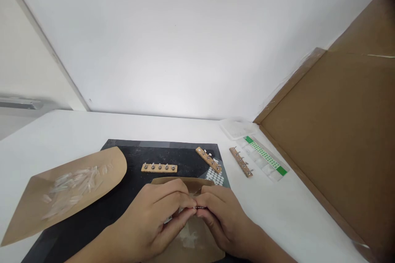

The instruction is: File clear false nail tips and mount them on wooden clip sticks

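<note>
My left hand [160,213] and my right hand [224,218] meet at the front centre, thumbs and forefingers pinched together. Between the fingertips is a small dark, thin piece [200,207], mostly hidden. Below them lies a brown paper sheet [188,246] with clear bits on it. Beyond my hands, a wooden strip with metal pegs [159,168] lies on the black mat [129,160]. A second pegged strip [208,160] rests at the mat's right corner, beside small white pieces [215,176]. A third strip [241,162] is on the white table.
On the left, a brown paper sheet [115,160] holds many clear plastic slivers [77,185]. At the right are a clear compartment box with a green-and-white strip [267,156], a translucent lid [237,128] and a tall cardboard panel [333,131]. A white wall stands behind.
</note>
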Demonstrator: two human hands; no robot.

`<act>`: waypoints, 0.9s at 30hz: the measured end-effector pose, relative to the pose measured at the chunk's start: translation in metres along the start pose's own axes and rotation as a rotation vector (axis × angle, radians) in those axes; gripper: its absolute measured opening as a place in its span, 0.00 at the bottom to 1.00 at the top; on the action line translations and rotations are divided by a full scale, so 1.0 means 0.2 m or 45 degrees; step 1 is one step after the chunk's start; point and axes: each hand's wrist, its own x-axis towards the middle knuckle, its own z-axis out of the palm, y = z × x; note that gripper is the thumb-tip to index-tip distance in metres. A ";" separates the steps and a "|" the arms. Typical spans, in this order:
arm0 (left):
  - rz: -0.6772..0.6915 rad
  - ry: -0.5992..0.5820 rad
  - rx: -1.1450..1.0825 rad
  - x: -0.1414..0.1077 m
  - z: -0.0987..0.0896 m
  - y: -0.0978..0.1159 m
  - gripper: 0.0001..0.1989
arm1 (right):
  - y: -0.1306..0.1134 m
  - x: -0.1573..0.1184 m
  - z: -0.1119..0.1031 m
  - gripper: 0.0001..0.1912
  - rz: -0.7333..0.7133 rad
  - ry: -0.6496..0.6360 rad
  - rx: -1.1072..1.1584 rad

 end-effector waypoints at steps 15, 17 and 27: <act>-0.039 0.100 0.043 0.00 0.03 -0.01 0.10 | -0.01 -0.01 0.05 0.21 0.103 0.052 0.142; -0.048 0.131 0.006 0.00 0.03 -0.01 0.11 | -0.02 -0.01 0.04 0.23 0.159 0.042 0.169; -0.233 0.161 -0.251 0.02 0.04 0.01 0.13 | -0.03 -0.01 0.03 0.26 0.279 0.035 0.303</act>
